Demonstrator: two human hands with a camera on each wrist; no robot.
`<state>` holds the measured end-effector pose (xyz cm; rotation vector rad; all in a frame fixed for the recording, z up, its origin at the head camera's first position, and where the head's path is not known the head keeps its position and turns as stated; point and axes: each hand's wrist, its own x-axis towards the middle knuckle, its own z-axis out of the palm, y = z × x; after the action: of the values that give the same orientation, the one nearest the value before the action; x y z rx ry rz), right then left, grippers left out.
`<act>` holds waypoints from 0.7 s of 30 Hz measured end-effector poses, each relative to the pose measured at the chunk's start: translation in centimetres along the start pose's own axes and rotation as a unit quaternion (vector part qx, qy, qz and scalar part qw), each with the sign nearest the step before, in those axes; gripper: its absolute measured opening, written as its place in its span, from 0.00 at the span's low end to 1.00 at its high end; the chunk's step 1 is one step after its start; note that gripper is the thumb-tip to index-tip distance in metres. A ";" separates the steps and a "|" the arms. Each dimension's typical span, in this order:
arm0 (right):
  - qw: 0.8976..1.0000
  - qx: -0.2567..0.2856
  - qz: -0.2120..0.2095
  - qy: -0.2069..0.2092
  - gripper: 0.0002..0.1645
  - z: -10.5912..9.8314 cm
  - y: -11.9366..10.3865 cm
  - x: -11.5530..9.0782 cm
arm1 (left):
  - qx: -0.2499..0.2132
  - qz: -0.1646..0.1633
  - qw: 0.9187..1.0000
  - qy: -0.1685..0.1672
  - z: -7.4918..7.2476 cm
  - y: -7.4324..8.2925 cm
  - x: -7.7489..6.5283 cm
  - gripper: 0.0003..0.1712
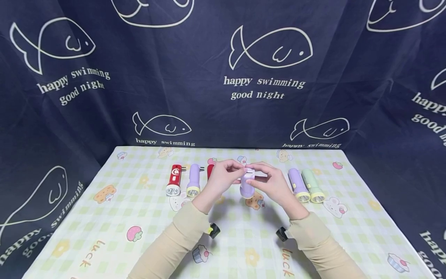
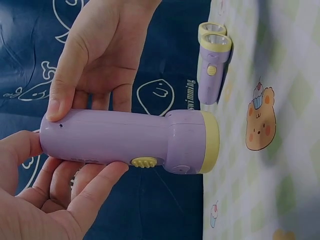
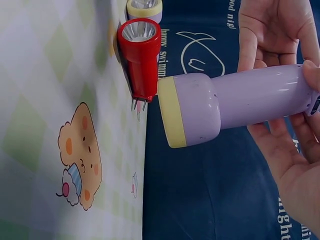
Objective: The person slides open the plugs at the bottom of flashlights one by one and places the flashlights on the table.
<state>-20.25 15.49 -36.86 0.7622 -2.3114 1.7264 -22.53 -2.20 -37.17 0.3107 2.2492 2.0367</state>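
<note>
Both hands hold a purple flashlight (image 1: 247, 190) over the middle of the table, its yellow-rimmed head pointing down close above the cloth. My left hand (image 1: 226, 176) grips it near the tail end from the left. From the other side, my right hand (image 1: 271, 180) pinches the same end between thumb and fingers. A dark slot shows on that end in the head view. The yellow ridged switch (image 2: 144, 162) faces the left wrist camera, near the left fingertips. In the right wrist view, a small dark part (image 3: 315, 104) sits by the fingers at the tail.
Left of the hands lie a red flashlight (image 1: 175, 180), a purple one (image 1: 193, 180) and another red one (image 3: 141, 70), with metal prongs sticking out at their tails. To the right, a purple flashlight (image 1: 297, 184) lies beside a green one (image 1: 312, 185). A dark curtain (image 1: 216, 77) hangs behind the table.
</note>
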 end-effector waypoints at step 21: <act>1.000 -0.016 0.012 0.004 0.22 0.1 -0.2 -0.1 | -0.029 -0.022 0.999 -0.010 0.0 3.0 -1.6 0.10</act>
<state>-20.09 15.39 -36.73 0.7231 -2.3465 1.6934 -20.69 -2.31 -34.33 0.2733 2.1608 2.0629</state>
